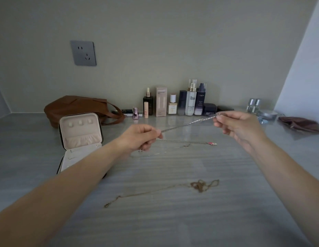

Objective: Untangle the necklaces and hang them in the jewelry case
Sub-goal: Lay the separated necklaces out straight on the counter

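Two hands are raised over the middle of the tabletop [173, 225], holding a silver chain [189, 123] taut between them; it rises from left to right.

The left hand [140, 138] has its fingers curled, with thumb and forefinger pinching the lower end. The right hand [239, 127] pinches the upper end between thumb and forefinger, the other fingers loosely bent.

A second silver chain [183, 141] lies flat under the held one, with a pink pendant [212, 143] at its right end. Whether its left end is in the left hand cannot be told.

A gold chain [155, 191] lies nearer the front edge. Its left end is drawn out straight and its right end is bunched in a tangle.

The jewelry case [80, 138] stands open toward the left edge, lid upright, showing three pegs and a gathered pocket. The left forearm covers part of its base.

Along the back edge are a brown bag [74, 106] behind the case, a row of cosmetic bottles [173, 104] at the centre and a brown pouch [299, 124] near the back right corner.
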Action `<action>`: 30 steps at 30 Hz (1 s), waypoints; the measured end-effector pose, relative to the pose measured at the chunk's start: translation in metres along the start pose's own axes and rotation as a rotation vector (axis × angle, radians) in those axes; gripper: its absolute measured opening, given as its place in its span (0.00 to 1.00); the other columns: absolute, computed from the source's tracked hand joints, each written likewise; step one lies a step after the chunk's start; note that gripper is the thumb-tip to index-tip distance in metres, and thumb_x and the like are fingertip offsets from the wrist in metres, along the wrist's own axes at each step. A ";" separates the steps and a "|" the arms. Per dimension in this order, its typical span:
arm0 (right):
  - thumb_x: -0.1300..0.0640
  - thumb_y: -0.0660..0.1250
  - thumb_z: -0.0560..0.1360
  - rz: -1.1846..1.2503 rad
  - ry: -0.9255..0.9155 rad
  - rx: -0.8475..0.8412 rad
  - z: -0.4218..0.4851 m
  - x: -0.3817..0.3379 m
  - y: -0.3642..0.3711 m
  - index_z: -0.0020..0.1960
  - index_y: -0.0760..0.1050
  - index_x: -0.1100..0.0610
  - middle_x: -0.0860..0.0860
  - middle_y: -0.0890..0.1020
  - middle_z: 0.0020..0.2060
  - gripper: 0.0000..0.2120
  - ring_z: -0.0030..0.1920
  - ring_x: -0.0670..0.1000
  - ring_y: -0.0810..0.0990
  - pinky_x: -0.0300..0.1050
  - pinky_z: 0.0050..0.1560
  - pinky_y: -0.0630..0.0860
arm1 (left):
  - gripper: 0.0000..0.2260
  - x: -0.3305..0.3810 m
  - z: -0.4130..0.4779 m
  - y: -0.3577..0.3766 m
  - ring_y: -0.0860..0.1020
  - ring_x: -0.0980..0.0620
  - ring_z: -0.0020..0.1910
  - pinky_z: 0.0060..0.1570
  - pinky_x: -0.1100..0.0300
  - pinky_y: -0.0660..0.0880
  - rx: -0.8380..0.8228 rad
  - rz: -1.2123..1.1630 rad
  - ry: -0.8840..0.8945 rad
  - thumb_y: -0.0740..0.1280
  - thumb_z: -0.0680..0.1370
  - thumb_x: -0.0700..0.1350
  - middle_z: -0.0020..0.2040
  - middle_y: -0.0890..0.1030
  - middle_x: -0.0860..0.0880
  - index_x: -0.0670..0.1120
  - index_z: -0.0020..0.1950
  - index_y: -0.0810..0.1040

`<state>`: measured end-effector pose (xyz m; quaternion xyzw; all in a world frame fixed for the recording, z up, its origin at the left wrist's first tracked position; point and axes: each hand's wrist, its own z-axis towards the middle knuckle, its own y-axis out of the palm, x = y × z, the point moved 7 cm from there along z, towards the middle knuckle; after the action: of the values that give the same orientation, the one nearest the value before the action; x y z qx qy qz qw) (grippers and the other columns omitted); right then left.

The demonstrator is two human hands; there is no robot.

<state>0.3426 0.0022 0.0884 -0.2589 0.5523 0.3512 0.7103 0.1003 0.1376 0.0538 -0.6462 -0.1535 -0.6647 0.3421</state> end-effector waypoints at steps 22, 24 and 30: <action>0.58 0.68 0.73 -1.307 -0.521 -0.436 -0.033 0.059 -0.011 0.57 0.81 0.46 0.41 0.81 0.53 0.14 0.53 0.47 0.79 0.47 0.48 0.78 | 0.17 -0.030 -0.042 -0.024 0.66 0.53 0.20 0.22 0.66 0.62 -0.022 0.771 -0.466 0.69 0.75 0.52 0.25 0.73 0.49 0.43 0.31 0.75; 0.54 0.68 0.74 -1.310 -0.477 -0.452 -0.032 0.059 -0.011 0.58 0.80 0.45 0.41 0.80 0.53 0.14 0.54 0.47 0.78 0.47 0.50 0.77 | 0.16 -0.031 -0.044 -0.027 0.66 0.52 0.21 0.23 0.67 0.62 -0.010 0.801 -0.480 0.68 0.75 0.51 0.24 0.72 0.49 0.43 0.31 0.75; 0.43 0.64 0.75 -1.319 -0.451 -0.442 -0.036 0.053 -0.005 0.60 0.78 0.45 0.40 0.78 0.56 0.15 0.57 0.45 0.76 0.45 0.53 0.75 | 0.15 -0.020 -0.047 -0.029 0.69 0.54 0.21 0.24 0.68 0.65 0.035 1.080 -0.459 0.68 0.74 0.51 0.21 0.72 0.51 0.44 0.31 0.75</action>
<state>0.3325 -0.0170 0.0284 -0.5964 0.0382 -0.0018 0.8018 0.0444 0.1325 0.0361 -0.7546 0.1164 -0.2366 0.6009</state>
